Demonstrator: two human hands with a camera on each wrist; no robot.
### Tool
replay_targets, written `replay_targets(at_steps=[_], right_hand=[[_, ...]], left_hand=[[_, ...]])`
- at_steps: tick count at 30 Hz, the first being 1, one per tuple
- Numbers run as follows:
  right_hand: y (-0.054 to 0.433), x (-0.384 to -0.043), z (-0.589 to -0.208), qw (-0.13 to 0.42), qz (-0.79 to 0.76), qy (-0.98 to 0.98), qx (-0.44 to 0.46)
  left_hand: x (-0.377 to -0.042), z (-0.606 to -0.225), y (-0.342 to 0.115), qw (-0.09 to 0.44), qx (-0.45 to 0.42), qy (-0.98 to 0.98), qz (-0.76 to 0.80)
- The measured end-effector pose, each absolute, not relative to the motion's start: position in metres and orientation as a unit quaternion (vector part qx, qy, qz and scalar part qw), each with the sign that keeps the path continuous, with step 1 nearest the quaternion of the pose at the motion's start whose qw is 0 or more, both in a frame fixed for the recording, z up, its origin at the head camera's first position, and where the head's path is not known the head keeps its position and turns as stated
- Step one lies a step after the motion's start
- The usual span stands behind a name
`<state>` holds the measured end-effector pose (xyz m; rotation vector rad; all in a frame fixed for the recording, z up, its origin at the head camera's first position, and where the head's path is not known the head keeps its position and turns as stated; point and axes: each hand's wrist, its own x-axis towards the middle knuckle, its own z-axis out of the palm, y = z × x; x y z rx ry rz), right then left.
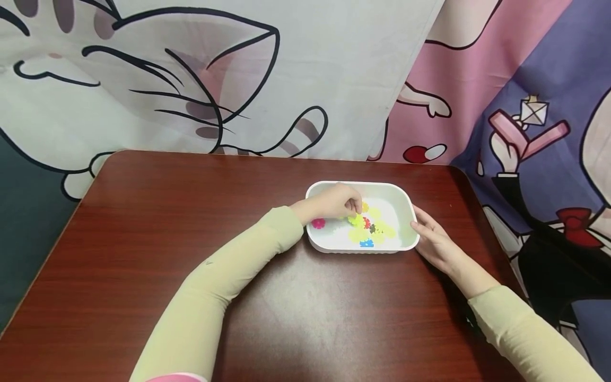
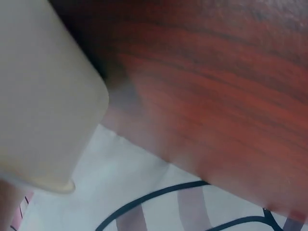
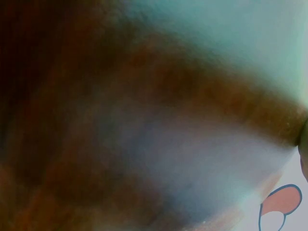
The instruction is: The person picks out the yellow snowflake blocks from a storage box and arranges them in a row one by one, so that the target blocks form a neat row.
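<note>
A white rectangular tray (image 1: 334, 247) with rounded corners sits near the table's far edge in the head view. My left hand (image 1: 336, 201) reaches over its left rim, fingers bent down just above a bright yellow piece (image 1: 354, 219). Whether the fingertips pinch anything is hidden. Around that spot in the tray lie a pink flower-shaped piece (image 1: 318, 223), a red piece (image 1: 366, 223), a dark piece (image 1: 373, 228), a blue piece (image 1: 366, 243) and several pale yellow ones. My right hand (image 1: 436, 244) grips the tray's right end, thumb at the rim and fingers outside.
The tray stands on a reddish-brown wooden table (image 1: 191, 212). Behind it hangs a white cloth (image 1: 353, 79) with a cartoon cat, beside pink and blue printed cloth (image 1: 549, 175) at right. In the left wrist view, the tray's pale outer wall (image 2: 43, 96) appears close up.
</note>
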<state>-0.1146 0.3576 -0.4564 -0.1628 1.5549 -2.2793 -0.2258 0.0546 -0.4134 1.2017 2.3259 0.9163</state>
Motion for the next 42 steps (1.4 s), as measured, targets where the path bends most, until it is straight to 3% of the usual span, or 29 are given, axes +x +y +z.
replay_targets(at_steps=[13,23,35,42], right_hand=[[0.359,-0.116,-0.456,0.188,-0.821,0.535,-0.064],[0.359,-0.115,-0.456,0.189,-0.823,0.534,-0.055],[0.358,-0.112,-0.457,0.193,-0.824,0.528,-0.067],[0.358,-0.113,-0.456,0.193,-0.827,0.524,-0.067]], left_hand=[[-0.229,-0.389,0.015,0.122,0.301,0.835,0.445],[-0.223,-0.381,-0.038,0.111,0.215,0.82,0.519],[-0.207,-0.405,-0.1,0.104,0.163,0.811,0.552],[-0.207,-0.424,-0.115,0.14,0.147,0.827,0.525]])
